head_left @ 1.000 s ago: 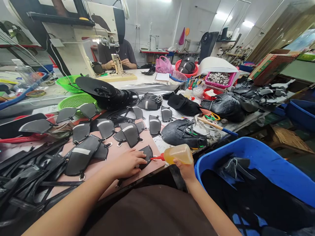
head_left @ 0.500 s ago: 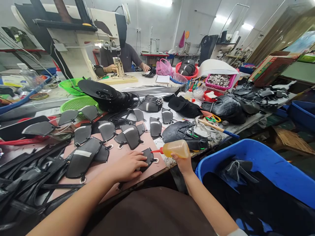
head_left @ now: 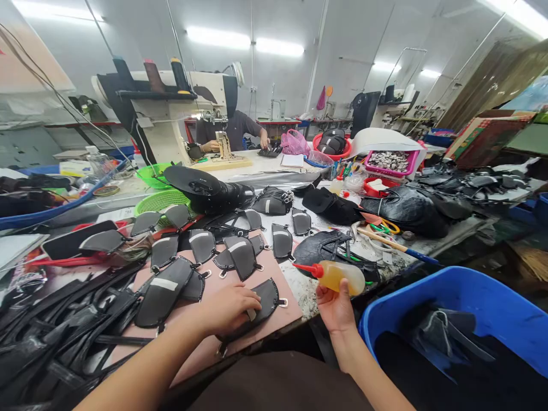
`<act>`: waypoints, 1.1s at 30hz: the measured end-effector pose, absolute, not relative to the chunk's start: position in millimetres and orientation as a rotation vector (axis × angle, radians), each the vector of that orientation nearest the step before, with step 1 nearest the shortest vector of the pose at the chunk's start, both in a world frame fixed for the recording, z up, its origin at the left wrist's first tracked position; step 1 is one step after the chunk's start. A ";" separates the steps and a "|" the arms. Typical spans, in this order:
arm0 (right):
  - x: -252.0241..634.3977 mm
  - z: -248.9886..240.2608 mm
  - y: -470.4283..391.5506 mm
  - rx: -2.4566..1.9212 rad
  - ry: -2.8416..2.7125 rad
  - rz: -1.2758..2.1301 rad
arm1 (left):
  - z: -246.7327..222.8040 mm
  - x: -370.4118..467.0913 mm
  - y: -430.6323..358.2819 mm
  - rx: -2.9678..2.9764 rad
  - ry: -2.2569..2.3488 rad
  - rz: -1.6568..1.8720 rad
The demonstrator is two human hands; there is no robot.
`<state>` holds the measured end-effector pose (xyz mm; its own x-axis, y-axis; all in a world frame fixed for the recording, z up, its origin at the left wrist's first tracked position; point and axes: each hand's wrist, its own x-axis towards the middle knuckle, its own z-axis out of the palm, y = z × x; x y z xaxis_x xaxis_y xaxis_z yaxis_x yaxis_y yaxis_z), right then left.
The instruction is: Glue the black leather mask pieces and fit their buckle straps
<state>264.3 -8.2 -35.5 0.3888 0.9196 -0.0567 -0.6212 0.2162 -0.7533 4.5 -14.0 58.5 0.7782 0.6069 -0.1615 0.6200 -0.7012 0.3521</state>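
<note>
Here's the left hand point(head_left: 234, 308), fingers draped over the black padded piece point(head_left: 270, 297) on the pink board point(head_left: 293, 302) at the near edge of the surface point(head_left: 309, 299); whether they pinch it, I can't tell. The right hand point(head_left: 338, 311) has its fingers wrapped around the bottle point(head_left: 338, 276), red nozzle point(head_left: 307, 269) clear of the piece. Best here: pin that piece flat, tip close, squeezing gently.

Left forearm point(head_left: 162, 351) bare, slanted in from lower left; left hand point(head_left: 233, 308) lay palm down, fingers reaching forward, slightly bent. Right forearm point(head_left: 370, 368), also bare, rose from lower right; right hand point(head_left: 336, 305) gripped, thumb upright, palm partly showing. Hands were apart.
</note>
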 end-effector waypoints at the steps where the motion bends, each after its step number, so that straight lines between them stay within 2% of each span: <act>1: 267.5 -36.1 -9.8 -0.765 -0.428 1.133 | 60.6 4.2 -13.4 2.581 0.933 -0.019; 9: 291.0 -37.1 -15.5 -0.647 -0.262 1.199 | 101.1 31.1 20.6 2.639 1.031 0.308; 17: 304.9 -46.5 -20.5 -0.577 -0.166 1.234 | 119.6 73.4 61.5 2.688 1.542 0.189; 25: 295.4 -61.2 -17.0 -0.602 -0.134 1.310 | 134.4 53.5 152.6 2.417 2.269 0.148; 29: 302.8 -72.2 -14.6 -0.625 -0.103 1.398 | 131.0 39.0 205.1 2.207 2.397 0.026; 33: 311.5 -84.9 -11.7 -0.624 -0.071 1.462 | 110.0 31.9 220.9 2.100 2.342 -0.055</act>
